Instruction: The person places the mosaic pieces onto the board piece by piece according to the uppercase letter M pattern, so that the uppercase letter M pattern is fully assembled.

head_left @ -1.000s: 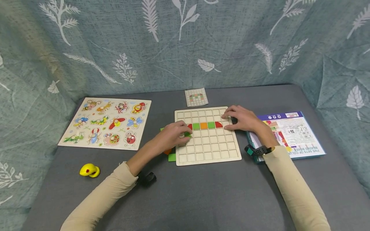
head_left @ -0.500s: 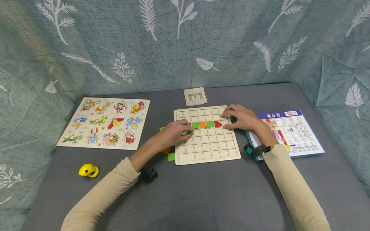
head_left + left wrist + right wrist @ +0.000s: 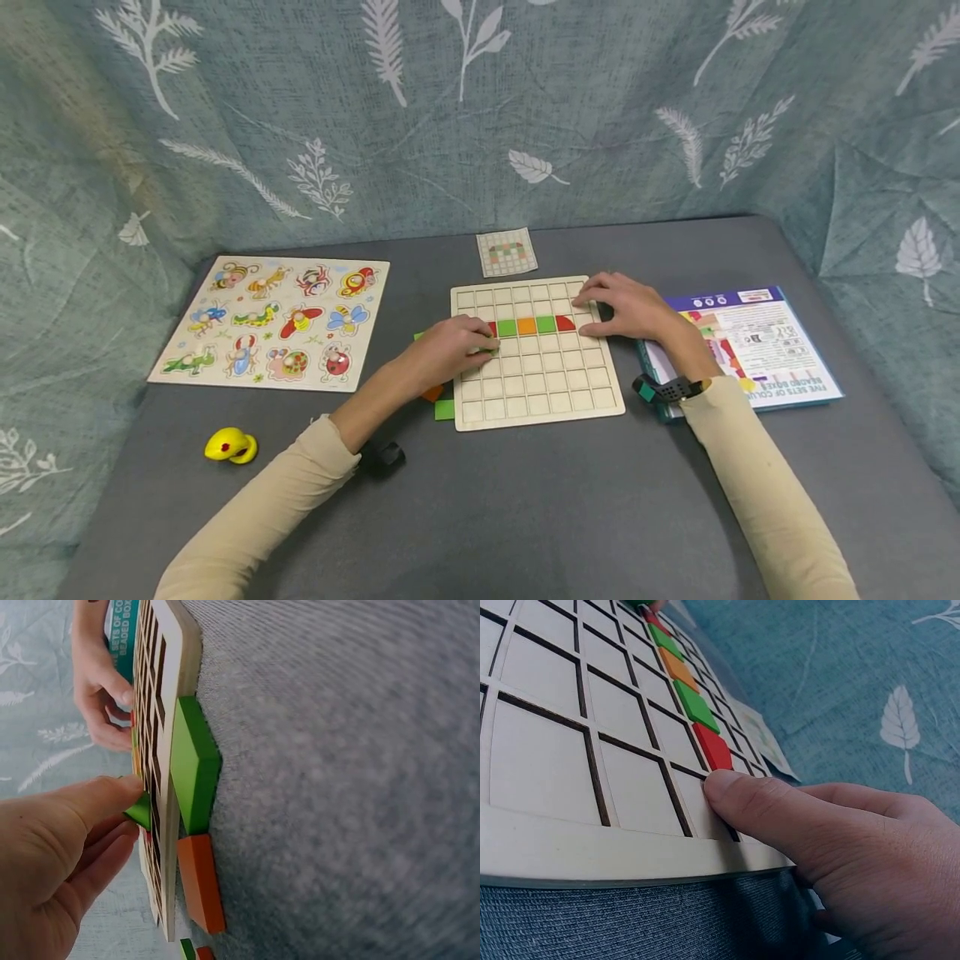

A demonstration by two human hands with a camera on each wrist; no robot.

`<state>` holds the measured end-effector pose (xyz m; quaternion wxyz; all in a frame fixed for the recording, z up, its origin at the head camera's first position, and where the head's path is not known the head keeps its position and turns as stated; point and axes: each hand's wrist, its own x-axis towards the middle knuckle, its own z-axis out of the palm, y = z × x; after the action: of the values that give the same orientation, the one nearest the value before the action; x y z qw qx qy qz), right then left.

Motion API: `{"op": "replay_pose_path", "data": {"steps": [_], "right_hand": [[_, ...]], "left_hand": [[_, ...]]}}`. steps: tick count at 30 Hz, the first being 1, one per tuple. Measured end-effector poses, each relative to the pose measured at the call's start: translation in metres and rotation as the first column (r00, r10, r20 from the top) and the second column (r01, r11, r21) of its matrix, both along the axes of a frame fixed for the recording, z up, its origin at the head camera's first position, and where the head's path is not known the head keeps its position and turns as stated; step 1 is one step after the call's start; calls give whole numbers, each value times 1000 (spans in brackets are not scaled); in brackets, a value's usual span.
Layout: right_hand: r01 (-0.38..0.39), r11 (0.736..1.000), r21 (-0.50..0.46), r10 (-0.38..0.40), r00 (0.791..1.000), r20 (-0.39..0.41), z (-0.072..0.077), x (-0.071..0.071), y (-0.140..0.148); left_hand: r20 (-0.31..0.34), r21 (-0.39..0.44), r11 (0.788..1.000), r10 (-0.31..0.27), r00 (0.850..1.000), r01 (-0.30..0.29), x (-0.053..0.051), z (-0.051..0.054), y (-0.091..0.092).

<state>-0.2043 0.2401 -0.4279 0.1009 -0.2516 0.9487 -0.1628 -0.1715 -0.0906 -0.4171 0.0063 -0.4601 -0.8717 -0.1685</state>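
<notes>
A wooden grid board (image 3: 551,404) lies on the grey table. One row holds a red tile, a green tile (image 3: 507,327), an orange tile (image 3: 527,326), another green tile (image 3: 546,324) and a red tile with a cut corner (image 3: 713,746). My left hand (image 3: 448,346) pinches a small green block (image 3: 139,811) between thumb and fingers, at the board's left side just below that row. On the right edge rests my right hand (image 3: 628,308), its thumb on the board beside the end red tile. Its fingers are spread and hold nothing.
Loose green (image 3: 196,769) and orange blocks (image 3: 201,883) lie against the board's left edge. Behind the board is a printed pattern card (image 3: 507,265). An insect puzzle (image 3: 258,323) and yellow toy (image 3: 232,445) are at left, a book (image 3: 772,350) at right.
My left hand keeps its pinch on the green block, which shows less from above now, with only a slight shift of the fingers. The right hand stays in place on the board.
</notes>
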Motion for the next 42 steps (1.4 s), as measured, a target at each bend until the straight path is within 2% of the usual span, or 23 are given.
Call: {"op": "replay_pose_path", "data": {"steps": [9,14,16,23,28,31,34,36,39,42], "right_hand": [[-2,1000,5,2,1000,-13,-3,-2,1],[-7,1000,3,7,1000,-11,-2,-2,1],[-3,1000,-1,3,1000,-12,-1,-2,1],[0,1000,3,0,1000,-11,-1,-1,1],[2,1000,-5,-3,1000,-13,-2,0,0],[-3,1000,-4,3,1000,-8,-2,0,1],[1,1000,0,-1,1000,-5,-2,0,2],[2,1000,-1,-2,1000,-9,-2,1,3],[-5,1000,-12,5,1000,-19,-1,2,3],[-22,1000,-21,22,1000,-22,-2,1,2]], "left_hand": [[-97,5,1000,-5,995,5,4,-2,0],[-215,-3,1000,-23,976,23,5,-3,2],[-236,-3,1000,-26,971,26,5,-3,3],[-160,-1,1000,-18,987,18,7,-1,3],[-169,-5,1000,-22,985,21,8,-3,3],[-187,-82,996,-46,981,31,11,-2,4],[-203,-183,981,-99,974,61,15,1,3],[-195,-200,977,-115,974,75,17,3,0],[-131,-115,992,-62,989,47,22,7,-9],[-34,-12,999,49,998,-50,28,13,-26]]}}
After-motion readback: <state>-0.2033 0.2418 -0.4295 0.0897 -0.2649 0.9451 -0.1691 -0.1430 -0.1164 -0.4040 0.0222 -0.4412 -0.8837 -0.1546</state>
